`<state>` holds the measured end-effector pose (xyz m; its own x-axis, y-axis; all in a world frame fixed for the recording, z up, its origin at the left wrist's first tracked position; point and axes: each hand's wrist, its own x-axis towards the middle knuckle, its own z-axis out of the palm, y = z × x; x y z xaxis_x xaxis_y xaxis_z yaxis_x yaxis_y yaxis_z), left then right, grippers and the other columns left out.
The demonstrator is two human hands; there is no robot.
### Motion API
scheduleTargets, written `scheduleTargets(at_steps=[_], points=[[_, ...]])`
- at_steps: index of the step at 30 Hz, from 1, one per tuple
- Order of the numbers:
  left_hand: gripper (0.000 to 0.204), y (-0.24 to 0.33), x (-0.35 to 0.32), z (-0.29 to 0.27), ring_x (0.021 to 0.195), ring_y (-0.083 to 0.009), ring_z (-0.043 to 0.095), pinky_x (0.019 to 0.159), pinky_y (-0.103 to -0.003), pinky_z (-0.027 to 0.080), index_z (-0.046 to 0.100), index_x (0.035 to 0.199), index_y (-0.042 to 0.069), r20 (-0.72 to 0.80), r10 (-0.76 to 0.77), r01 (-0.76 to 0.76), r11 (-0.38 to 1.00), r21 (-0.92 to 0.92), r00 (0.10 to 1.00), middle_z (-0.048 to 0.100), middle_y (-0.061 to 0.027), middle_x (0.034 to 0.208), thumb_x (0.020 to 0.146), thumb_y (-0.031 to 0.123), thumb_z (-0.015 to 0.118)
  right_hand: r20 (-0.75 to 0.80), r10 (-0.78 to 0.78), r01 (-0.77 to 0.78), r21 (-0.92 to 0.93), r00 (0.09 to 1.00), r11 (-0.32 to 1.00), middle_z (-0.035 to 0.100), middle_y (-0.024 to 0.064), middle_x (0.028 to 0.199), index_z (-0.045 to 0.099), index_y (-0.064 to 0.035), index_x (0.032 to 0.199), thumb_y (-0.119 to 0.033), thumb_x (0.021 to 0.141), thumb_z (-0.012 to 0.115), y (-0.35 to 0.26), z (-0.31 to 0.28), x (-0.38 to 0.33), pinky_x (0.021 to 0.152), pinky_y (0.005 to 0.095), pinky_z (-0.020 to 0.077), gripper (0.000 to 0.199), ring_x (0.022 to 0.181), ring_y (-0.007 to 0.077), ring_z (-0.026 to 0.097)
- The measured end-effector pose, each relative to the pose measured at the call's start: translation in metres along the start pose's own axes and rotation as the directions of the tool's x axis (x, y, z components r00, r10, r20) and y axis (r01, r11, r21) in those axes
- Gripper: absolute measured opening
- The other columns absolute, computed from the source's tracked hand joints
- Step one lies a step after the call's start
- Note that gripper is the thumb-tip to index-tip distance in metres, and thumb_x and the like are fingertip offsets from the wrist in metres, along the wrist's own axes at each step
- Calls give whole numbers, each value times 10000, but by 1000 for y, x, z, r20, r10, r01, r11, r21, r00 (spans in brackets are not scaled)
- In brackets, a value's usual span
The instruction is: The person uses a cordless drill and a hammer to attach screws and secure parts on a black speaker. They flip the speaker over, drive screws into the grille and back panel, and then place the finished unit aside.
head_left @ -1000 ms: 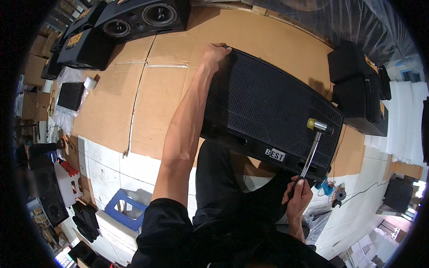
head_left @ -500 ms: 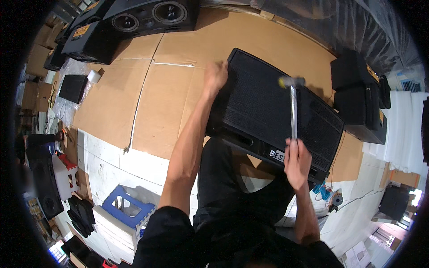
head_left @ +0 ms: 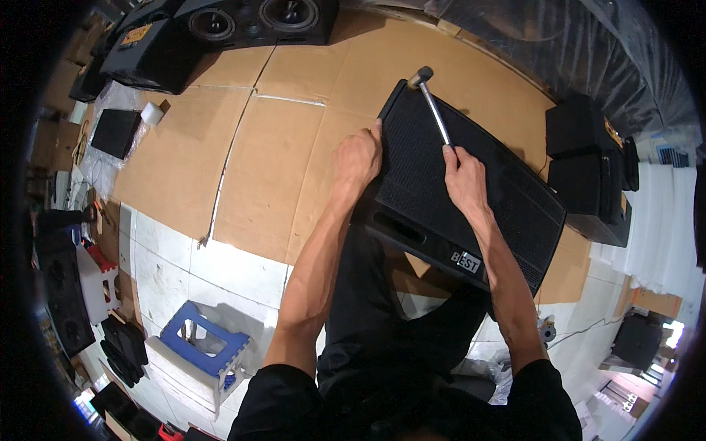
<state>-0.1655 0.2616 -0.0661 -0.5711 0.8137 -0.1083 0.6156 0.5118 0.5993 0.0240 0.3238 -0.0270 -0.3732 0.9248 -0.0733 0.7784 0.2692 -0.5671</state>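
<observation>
A large black speaker cabinet [head_left: 471,184] with a mesh grille lies tilted in front of me, partly against my legs. My left hand [head_left: 359,156] is closed round the cabinet's left edge, thumb toward the grille; the fingertips are hidden. In my right hand [head_left: 466,178] is a hammer [head_left: 435,114], gripped by its shiny metal handle. The dark hammer head, with a yellowish face, is at the far left corner of the cabinet, touching or just above the rim.
Cardboard sheets [head_left: 265,165] cover the tiled floor. More black speakers [head_left: 257,22] stand at the far left, and others [head_left: 585,165] at the right. A blue and white folding stool [head_left: 202,338] is at the lower left. Clear plastic sheeting [head_left: 573,44] hangs at the far right.
My right hand has swung the hammer leftward and away from me, from over the grille's middle to the far left corner. My left hand has slid slightly nearer along the edge.
</observation>
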Motion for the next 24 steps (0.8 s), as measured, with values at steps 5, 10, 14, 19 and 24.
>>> scheduleTargets(at_steps=[5, 10, 14, 19, 24], points=[[617, -7, 2, 7, 797, -458, 638, 742, -516, 498, 666, 807, -41, -17, -2, 2, 1000, 16, 1000, 642, -301, 771, 1008, 425, 316, -219, -55, 74, 82, 974, 994, 539, 196, 600, 575, 18, 863, -316, 1000, 458, -17, -21, -3, 512, 426, 418, 379, 529, 353, 545], [608, 3, 4, 9, 773, -455, 642, 734, -512, 503, 672, 795, -41, -40, 12, -12, 1000, -11, 999, 642, -297, 757, 1007, 416, 333, -111, -128, 114, -129, 986, 985, 602, 280, 731, 589, 18, 855, -298, 998, 447, 12, 1, -1, 569, 497, 455, 375, 703, 468, 607], [603, -3, 2, 6, 770, -457, 641, 722, -513, 504, 672, 800, -43, -33, 12, -12, 1000, -5, 999, 641, -299, 756, 1007, 414, 337, -118, -82, 73, -79, 990, 994, 594, 255, 666, 594, 19, 831, -313, 993, 467, -14, -17, -2, 544, 480, 453, 390, 640, 425, 618], [600, -4, 1, 7, 744, -459, 637, 689, -513, 505, 664, 781, -44, -82, 48, -46, 999, 21, 995, 635, -297, 733, 1009, 404, 338, -177, -69, 56, -80, 982, 995, 592, 228, 625, 592, 14, 901, -289, 1002, 453, -16, -17, -16, 481, 437, 457, 348, 568, 384, 622], [600, -8, 3, 11, 720, -460, 635, 672, -519, 503, 662, 771, -45, -88, 73, -71, 997, 28, 993, 629, -298, 717, 1011, 398, 335, -105, -162, 143, -170, 981, 975, 604, 270, 672, 587, 24, 856, -280, 1000, 452, -10, -15, 3, 519, 464, 490, 362, 652, 440, 629]])
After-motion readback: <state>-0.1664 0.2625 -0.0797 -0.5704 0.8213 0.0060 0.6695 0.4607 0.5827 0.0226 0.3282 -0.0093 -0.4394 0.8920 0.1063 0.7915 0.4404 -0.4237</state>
